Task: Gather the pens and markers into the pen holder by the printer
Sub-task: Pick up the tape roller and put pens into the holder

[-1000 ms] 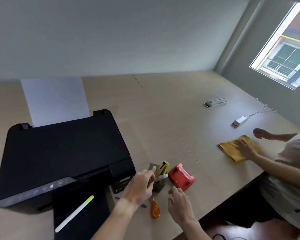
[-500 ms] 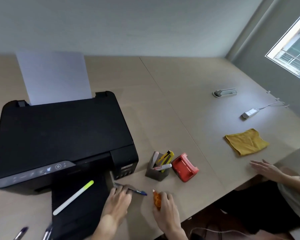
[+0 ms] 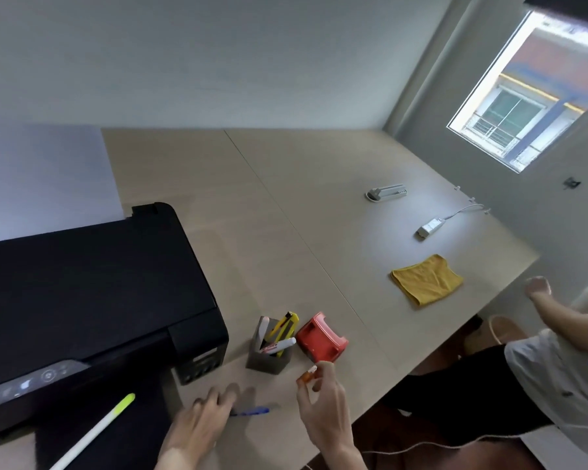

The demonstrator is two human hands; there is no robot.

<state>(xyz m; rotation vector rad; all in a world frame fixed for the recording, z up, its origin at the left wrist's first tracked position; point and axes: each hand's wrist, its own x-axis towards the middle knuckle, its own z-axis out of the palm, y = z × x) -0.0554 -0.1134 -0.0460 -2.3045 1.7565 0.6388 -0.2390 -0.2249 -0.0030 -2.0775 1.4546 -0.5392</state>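
Note:
A grey pen holder (image 3: 269, 359) stands on the table just right of the black printer (image 3: 92, 300), with a white marker, a yellow utility knife and another pen in it. My left hand (image 3: 206, 415) rests on a blue pen (image 3: 252, 411) lying on the table, fingers over its left end. My right hand (image 3: 323, 401) is lifted above the table and pinches a small orange correction-tape dispenser (image 3: 307, 374). A white highlighter with a lime cap (image 3: 97, 432) lies on the printer's output tray.
A red stapler-like object (image 3: 321, 337) sits beside the holder. Farther right lie a yellow cloth (image 3: 426, 279), a white adapter with cable (image 3: 430, 227) and a white power strip (image 3: 386, 192). Another person (image 3: 557, 351) sits at the table's right edge.
My left hand left the holder and came down onto the blue pen. My right hand picked the orange dispenser up off the table. The other person's hands left the yellow cloth.

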